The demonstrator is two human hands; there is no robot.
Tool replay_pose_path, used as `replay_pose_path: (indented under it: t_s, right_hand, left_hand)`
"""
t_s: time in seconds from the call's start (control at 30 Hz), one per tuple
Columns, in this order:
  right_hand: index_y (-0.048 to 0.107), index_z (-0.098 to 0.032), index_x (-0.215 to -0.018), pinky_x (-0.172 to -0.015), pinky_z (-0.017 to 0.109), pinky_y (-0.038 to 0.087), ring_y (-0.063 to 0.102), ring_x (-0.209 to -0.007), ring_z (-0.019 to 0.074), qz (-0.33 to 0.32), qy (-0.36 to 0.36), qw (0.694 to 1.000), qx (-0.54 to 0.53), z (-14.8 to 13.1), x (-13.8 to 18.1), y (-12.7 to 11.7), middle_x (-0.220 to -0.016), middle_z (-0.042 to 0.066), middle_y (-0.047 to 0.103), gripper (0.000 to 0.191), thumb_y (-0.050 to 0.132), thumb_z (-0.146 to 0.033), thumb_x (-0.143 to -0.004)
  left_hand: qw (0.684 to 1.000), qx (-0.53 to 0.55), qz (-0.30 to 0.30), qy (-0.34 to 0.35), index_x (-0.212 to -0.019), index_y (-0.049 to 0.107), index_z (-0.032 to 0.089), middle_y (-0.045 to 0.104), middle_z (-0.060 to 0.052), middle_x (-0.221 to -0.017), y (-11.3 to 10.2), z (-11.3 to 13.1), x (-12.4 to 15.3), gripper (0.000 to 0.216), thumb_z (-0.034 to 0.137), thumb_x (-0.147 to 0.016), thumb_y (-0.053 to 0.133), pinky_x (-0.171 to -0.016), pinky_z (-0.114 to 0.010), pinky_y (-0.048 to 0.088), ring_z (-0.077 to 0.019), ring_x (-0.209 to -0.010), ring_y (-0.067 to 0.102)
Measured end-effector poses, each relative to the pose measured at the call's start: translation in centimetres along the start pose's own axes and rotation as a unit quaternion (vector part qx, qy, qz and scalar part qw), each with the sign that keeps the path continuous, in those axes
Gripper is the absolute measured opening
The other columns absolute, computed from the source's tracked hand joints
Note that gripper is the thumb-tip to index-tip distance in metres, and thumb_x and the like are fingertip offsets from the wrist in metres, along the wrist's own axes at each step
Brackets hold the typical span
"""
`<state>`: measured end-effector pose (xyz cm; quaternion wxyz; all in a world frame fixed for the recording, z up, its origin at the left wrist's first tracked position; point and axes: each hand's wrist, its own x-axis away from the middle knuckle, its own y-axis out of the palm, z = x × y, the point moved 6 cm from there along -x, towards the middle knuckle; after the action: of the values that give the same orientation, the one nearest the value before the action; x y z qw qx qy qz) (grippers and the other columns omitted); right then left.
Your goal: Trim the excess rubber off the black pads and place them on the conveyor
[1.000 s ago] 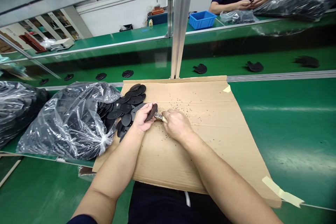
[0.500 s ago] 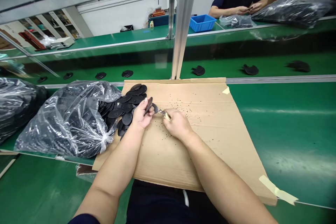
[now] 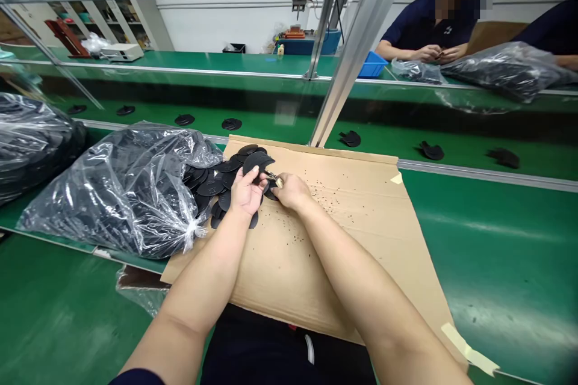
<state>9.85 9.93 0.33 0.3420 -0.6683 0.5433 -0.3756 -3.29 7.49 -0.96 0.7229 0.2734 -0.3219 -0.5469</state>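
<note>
Left grip: the person's left hand (image 3: 247, 194) is closed around a black disc (image 3: 257, 160), thumb over its near face; from where I stand I cannot tell whether a second disc is stacked behind it.
Right grip: the right hand (image 3: 293, 192) is clenched on a small hand tool (image 3: 273, 177), its metal end pointing toward the left fingers.
Disc and tool: disc raised and tilted in the left grip; tool end just beside its lower right edge, contact not resolved.
Loose discs: dark overlapping heap (image 3: 212, 185), left of and partly beneath the left grip.
Clear bag: plastic bag (image 3: 130, 192) filled with dark pieces, left of the left grip, beside the heap; a second bag (image 3: 31, 144) farther left.
Cardboard: brown sheet (image 3: 374, 264) under both grips, on the green surface (image 3: 497, 240).
Specks: small dark bits (image 3: 327, 198) scattered on the sheet, mostly right of the right grip.
Tape: pale strip (image 3: 469, 349) at the sheet's near corner, to the right grip's near right.
Green strip: beyond both grips, dark pieces (image 3: 232, 124) in a spaced row.
Co-worker: seated far beyond the right grip, hands (image 3: 440, 54) together.
</note>
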Motion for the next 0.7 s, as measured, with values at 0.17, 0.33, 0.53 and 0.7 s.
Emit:
replay_pose_path:
  t_s: [0.17, 0.33, 0.53, 0.7]
  right_hand:
    - [0.065, -0.02, -0.089, -0.071, 0.03, 0.046, 0.061, -0.074, 0.0179, 0.096, 0.021, 0.96, -0.263, 3.4, 1.3, -1.0, -0.08, 0.002, 0.067, 0.022, 0.063, -0.031, -0.07]
    - [0.061, -0.017, -0.088, -0.075, 0.032, 0.05, 0.061, -0.073, 0.016, 0.138, -0.043, 0.8, -0.582, 5.1, 3.9, -1.3, -0.081, 0.001, 0.066, 0.032, 0.069, -0.039, -0.066]
    - [0.061, -0.018, -0.09, -0.07, 0.029, 0.049, 0.058, -0.069, 0.0145, 0.187, -0.061, 0.855, -0.479, 5.0, 4.7, -1.3, -0.078, 0.0, 0.065, 0.029, 0.066, -0.041, -0.073]
    - [0.064, -0.018, -0.095, -0.072, 0.028, 0.048, 0.06, -0.074, 0.0163, 0.198, -0.074, 0.902, -0.375, 5.3, 5.0, -1.6, -0.083, 0.002, 0.068, 0.03, 0.062, -0.043, -0.079]
  left_hand:
    - [0.998, -0.061, -0.004, -0.009, -0.085, 0.055, 0.015, 0.063, -0.001, -0.072, 0.3, -1.2, 0.3, 0.028, 0.013, -0.065, 0.073, -0.068, -0.027, 0.052, -0.0134, -0.07, 0.064]
    - [0.991, -0.135, -0.02, -0.011, -0.092, 0.061, 0.015, 0.065, -0.002, -0.08, 1.0, -2.6, 1.3, 0.036, 0.029, -0.064, 0.08, -0.063, -0.027, 0.052, -0.0144, -0.07, 0.064]
    - [0.971, -0.214, -0.107, -0.024, -0.097, 0.067, 0.014, 0.069, -0.006, -0.089, 2.2, -3.8, 2.6, 0.042, 0.04, -0.066, 0.079, -0.058, -0.026, 0.052, -0.0163, -0.073, 0.063]
    - [0.958, -0.249, -0.137, 0.02, -0.098, 0.072, 0.014, 0.071, -0.008, -0.099, 2.5, -3.8, 2.8, 0.038, 0.032, -0.066, 0.08, -0.08, -0.029, 0.054, -0.0185, -0.088, 0.066]
